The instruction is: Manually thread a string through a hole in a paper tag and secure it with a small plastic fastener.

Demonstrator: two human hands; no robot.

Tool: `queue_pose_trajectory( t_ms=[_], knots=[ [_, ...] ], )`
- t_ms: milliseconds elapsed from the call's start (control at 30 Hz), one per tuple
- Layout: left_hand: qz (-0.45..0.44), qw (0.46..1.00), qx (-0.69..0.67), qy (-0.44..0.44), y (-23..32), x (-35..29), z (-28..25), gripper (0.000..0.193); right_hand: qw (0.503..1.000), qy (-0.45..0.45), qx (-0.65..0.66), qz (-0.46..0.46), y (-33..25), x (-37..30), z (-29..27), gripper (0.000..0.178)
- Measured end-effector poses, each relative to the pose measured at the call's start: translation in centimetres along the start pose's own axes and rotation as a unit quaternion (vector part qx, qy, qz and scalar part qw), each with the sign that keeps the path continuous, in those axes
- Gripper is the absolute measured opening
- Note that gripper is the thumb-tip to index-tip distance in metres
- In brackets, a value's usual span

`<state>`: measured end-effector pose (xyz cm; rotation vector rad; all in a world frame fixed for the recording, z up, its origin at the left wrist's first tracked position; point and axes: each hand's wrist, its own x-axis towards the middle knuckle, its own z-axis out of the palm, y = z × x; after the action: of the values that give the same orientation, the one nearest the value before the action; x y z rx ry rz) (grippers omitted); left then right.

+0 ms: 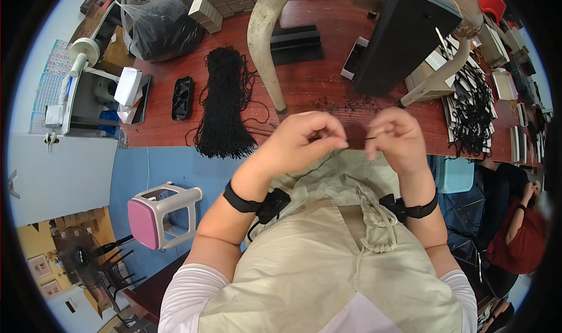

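My left hand [304, 140] and my right hand [398, 137] are raised close together over the near edge of the red-brown table [304, 81]. Both have their fingertips pinched on a thin black cord [358, 138] that runs between them; its ends are mostly hidden by my fingers. Small black pieces [345, 106] lie scattered on the table just beyond my hands. A thick bundle of black cords [225, 102] lies to the left of my left hand. Each wrist wears a black strap.
A black plastic bag [161, 26] and stacked boxes [205, 8] sit at the far left. A dark slanted stand [404, 34] rises at centre right, with more black cords [471, 107] beside it. A pink-and-white stool [161, 216] stands lower left. Another person [518, 227] sits at right.
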<state>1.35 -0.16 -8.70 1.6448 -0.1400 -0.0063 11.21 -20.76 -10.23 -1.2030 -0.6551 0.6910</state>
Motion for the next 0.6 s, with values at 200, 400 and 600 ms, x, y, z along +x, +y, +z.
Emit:
queue_pose_trajectory(
  t_ms=[200, 400, 600],
  knots=[
    [0.181, 0.926, -0.289, -0.163, -1.4, -1.6, -6.2, 0.013, 0.836, -0.103, 0.536, -0.053, 0.7, -1.0, -6.8, 0.024],
    [0.084, 0.959, -0.258, -0.085, 0.5, -2.3, -4.7, 0.022, 0.859, 0.022, 0.508, -0.062, 0.4, -3.2, -7.5, 0.028],
    [-0.099, 0.980, -0.165, 0.040, 1.1, 0.1, -0.6, 0.018, 0.995, 0.071, 0.068, 0.021, -0.7, -1.4, -3.1, 0.021]
  ],
)
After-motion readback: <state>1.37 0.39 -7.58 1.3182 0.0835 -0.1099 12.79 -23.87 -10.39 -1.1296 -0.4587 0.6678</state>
